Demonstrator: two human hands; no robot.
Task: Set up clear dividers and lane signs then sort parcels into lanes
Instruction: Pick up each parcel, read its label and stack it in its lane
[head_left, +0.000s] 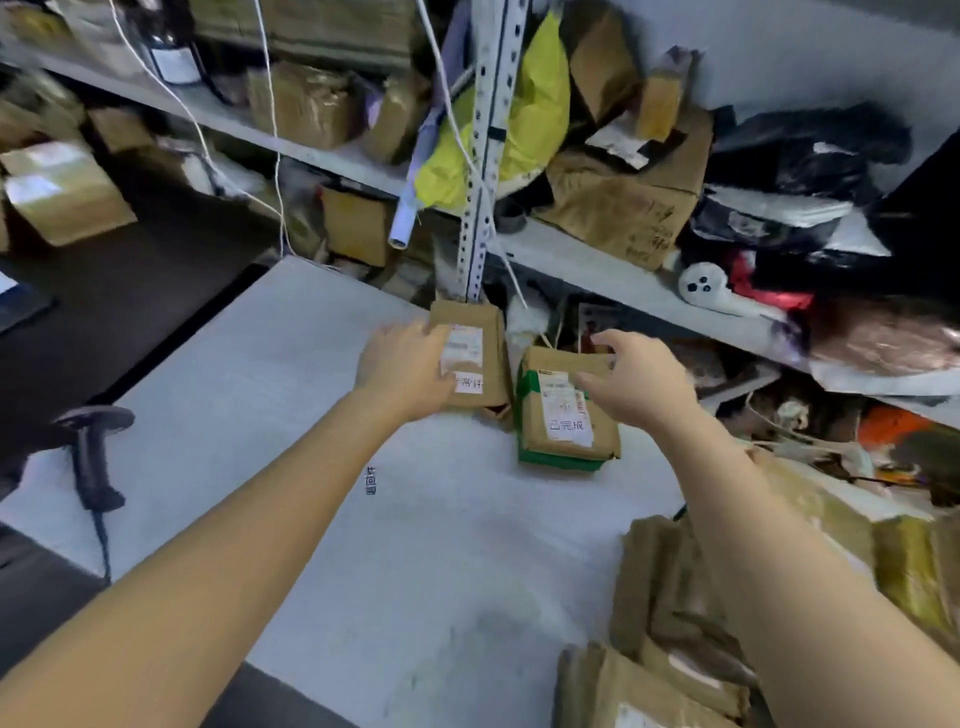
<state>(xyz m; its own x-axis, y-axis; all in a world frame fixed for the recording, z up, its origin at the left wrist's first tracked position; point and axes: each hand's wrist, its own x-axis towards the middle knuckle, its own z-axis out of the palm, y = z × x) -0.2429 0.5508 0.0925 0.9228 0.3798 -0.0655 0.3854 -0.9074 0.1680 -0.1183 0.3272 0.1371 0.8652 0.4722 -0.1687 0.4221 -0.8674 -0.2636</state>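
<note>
Noted at far edge of white table (426, 545): two brown parcels side by side, close to the shelving upright (480, 171). Left parcel (480, 358) tilted up, white shipping label on its face, a smaller slip below with printed characters too blurred to read. Left hand (402, 366) laid against its left side and face, fingers curled on the label edge, gripping it. Right parcel (566, 415) lying flat, brown with green trim along the left and bottom edges, white label on top reading "已完成". Right hand (641, 384) raised just above and right of this parcel, fingers spread apart, thumb forward, not touching it.

Obstructions and surroundings: barcode scanner (91, 457) standing at the table's left edge, black cable trailing down. Stack of brown padded parcels (670, 623) at the near right corner, partly behind the right forearm. Small black printed mark (371, 480) on the table between the arms, illegible. White cords (275, 130) hanging from above across the shelves.

Room: grey metal shelving behind and to the right, crowded with cardboard boxes, a yellow bag (540, 109), black plastic bags (800, 156) and a white rolled tube (404, 223). Dark floor to the left. Shelf contents blurred; labels there unreadable.
</note>
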